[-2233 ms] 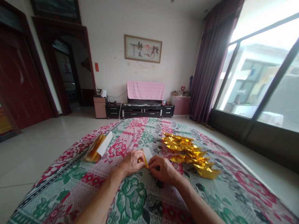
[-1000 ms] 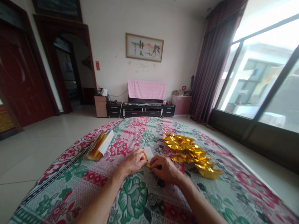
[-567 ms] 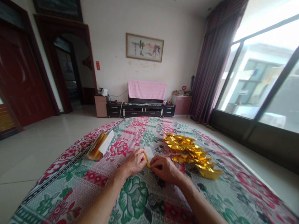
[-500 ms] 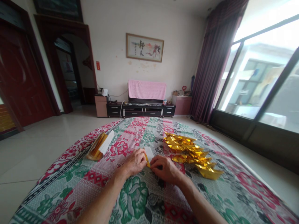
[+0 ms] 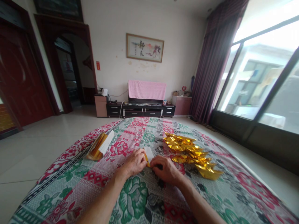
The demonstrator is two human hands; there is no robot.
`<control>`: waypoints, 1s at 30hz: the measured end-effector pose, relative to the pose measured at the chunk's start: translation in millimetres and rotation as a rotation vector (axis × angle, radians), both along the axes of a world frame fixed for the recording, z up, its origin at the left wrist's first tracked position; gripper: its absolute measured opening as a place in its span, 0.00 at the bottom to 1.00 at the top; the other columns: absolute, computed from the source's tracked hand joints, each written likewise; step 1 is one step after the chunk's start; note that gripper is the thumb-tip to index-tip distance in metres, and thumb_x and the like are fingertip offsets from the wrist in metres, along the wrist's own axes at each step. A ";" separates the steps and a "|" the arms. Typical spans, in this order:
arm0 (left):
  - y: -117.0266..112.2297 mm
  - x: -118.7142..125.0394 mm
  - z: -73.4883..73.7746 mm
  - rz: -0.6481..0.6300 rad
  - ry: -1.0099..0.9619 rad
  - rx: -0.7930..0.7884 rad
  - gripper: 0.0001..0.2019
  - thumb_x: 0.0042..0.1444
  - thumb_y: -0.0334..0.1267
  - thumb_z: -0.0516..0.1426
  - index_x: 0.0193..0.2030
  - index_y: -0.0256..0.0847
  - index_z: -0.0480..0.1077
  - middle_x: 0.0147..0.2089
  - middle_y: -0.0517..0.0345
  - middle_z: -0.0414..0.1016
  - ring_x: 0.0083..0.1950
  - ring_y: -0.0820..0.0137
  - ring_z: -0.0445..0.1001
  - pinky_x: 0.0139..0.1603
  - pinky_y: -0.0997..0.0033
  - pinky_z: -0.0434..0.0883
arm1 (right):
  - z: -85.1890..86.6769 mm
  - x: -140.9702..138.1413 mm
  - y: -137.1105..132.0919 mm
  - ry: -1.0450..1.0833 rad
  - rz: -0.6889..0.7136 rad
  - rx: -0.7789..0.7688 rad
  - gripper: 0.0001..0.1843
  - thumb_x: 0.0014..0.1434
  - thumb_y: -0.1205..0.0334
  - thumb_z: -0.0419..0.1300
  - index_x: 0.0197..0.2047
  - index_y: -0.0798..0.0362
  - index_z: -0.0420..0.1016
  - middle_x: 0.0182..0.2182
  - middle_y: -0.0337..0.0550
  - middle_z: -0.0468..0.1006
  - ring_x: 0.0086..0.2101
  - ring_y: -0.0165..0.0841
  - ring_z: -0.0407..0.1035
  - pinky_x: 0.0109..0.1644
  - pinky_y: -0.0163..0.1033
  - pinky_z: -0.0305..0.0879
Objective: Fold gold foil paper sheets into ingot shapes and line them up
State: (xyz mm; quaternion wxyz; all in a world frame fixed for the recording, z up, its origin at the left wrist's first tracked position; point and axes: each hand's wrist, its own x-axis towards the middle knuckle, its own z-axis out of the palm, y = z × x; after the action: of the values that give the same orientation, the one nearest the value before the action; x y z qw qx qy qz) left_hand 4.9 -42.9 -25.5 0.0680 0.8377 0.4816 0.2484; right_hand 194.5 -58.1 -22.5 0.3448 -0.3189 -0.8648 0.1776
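At lower centre, my left hand (image 5: pixel 135 161) and right hand (image 5: pixel 164 168) pinch opposite edges of a white-and-gold paper (image 5: pixel 149 152), seemingly to steady it. Paper stack (image 5: pixel 96 148) left of centre, folded gold shapes (image 5: pixel 209 172) lower right: both apparently placed within reach.

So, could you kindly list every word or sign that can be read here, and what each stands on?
"静", it seems: upper large character in the framed picture.
Lower large character, same picture: perhaps "氣", unclear.
Small writing beside them: too small to read.
Red slip by the doorway: unreadable.
Gold folded papers: no lettering visible.
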 end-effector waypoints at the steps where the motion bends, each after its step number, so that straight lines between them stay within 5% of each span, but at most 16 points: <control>1: 0.3 -0.1 -0.2 0.000 0.001 -0.004 0.08 0.51 0.30 0.49 0.25 0.40 0.67 0.45 0.55 0.70 0.48 0.68 0.67 0.52 0.66 0.64 | 0.6 -0.2 -0.9 -0.004 -0.011 0.005 0.14 0.47 0.76 0.52 0.30 0.52 0.75 0.29 0.37 0.75 0.31 0.26 0.68 0.38 0.30 0.62; 10: 2.8 -0.7 -4.4 0.001 -0.011 -0.008 0.09 0.52 0.30 0.49 0.25 0.39 0.67 0.45 0.54 0.70 0.47 0.67 0.67 0.51 0.66 0.64 | 0.0 -1.4 -3.4 -0.047 0.009 0.017 0.21 0.46 0.76 0.52 0.39 0.46 0.77 0.36 0.38 0.73 0.36 0.28 0.68 0.42 0.32 0.62; 30: 2.9 -1.2 -5.0 0.013 -0.123 -0.037 0.04 0.47 0.30 0.53 0.26 0.40 0.67 0.42 0.57 0.69 0.46 0.68 0.67 0.50 0.67 0.64 | 4.8 -7.1 -7.3 -0.142 -0.052 0.076 0.16 0.45 0.74 0.53 0.32 0.50 0.79 0.34 0.40 0.73 0.36 0.29 0.67 0.43 0.33 0.63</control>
State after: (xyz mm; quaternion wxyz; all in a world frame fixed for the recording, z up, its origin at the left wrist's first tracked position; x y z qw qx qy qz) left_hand 3.6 -40.0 -30.5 0.1116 0.8164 0.4863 0.2909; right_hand 187.4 -65.4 -17.8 0.2990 -0.3396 -0.8847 0.1124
